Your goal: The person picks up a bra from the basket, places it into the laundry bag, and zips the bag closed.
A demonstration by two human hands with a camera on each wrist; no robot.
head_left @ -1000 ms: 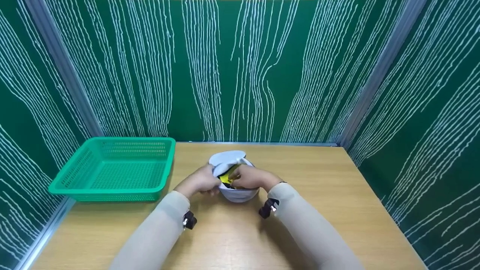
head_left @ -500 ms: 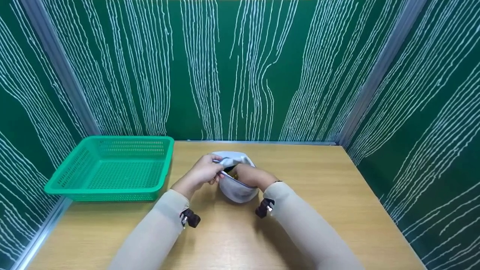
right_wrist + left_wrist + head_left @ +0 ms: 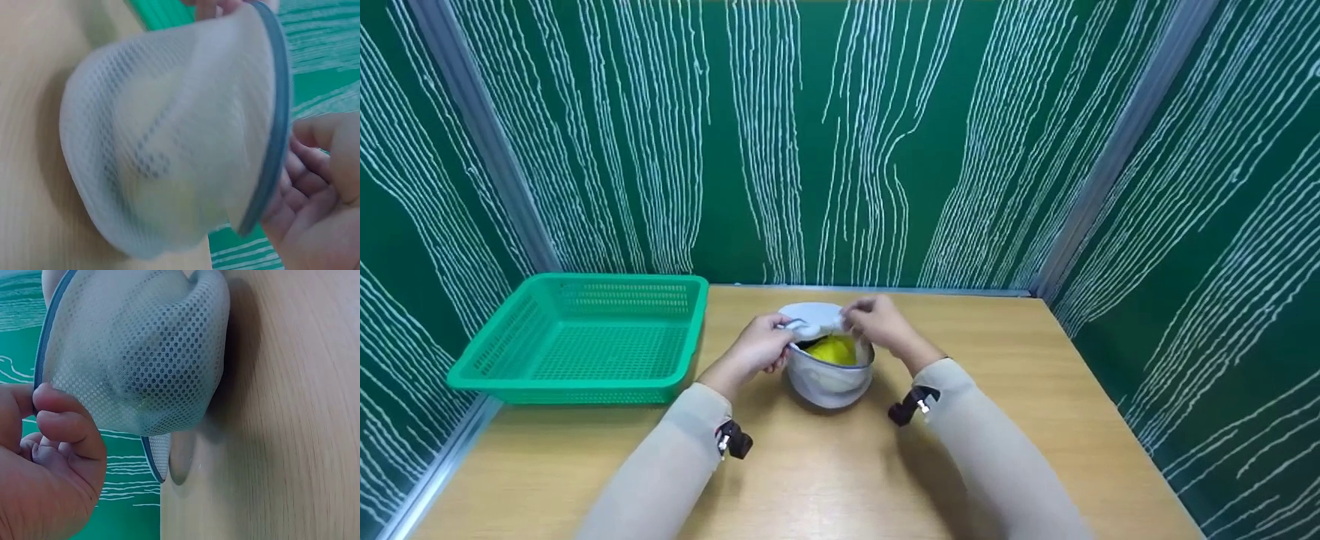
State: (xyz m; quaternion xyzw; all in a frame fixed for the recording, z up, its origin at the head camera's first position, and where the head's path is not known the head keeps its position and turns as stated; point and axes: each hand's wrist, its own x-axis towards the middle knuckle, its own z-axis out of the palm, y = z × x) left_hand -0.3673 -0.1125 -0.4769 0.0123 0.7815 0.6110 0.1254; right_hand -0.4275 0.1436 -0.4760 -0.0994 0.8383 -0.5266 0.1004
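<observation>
A white mesh laundry bag (image 3: pixel 831 384) with a blue-grey rim stands on the table, its mouth open and its round lid flap (image 3: pixel 810 310) folded back. Inside lies a bright yellow thing (image 3: pixel 832 350) with a dark part beside it; its kind is hidden. My left hand (image 3: pixel 761 345) pinches the bag's left rim between thumb and fingers, seen closely in the left wrist view (image 3: pixel 53 461). At the back right of the mouth, my right hand (image 3: pixel 881 324) has its fingers curled on the bag's edge; in the blurred right wrist view that hand (image 3: pixel 320 191) sits behind the rim.
A green plastic basket (image 3: pixel 577 384) with perforated walls stands to the left on the wooden table (image 3: pixel 997 375). Green panels (image 3: pixel 847 150) with white wavy lines enclose the back and sides.
My right hand has come up out of the bag to its back right edge, and the yellow thing now shows in the mouth. My left hand has shifted its hold to the rim.
</observation>
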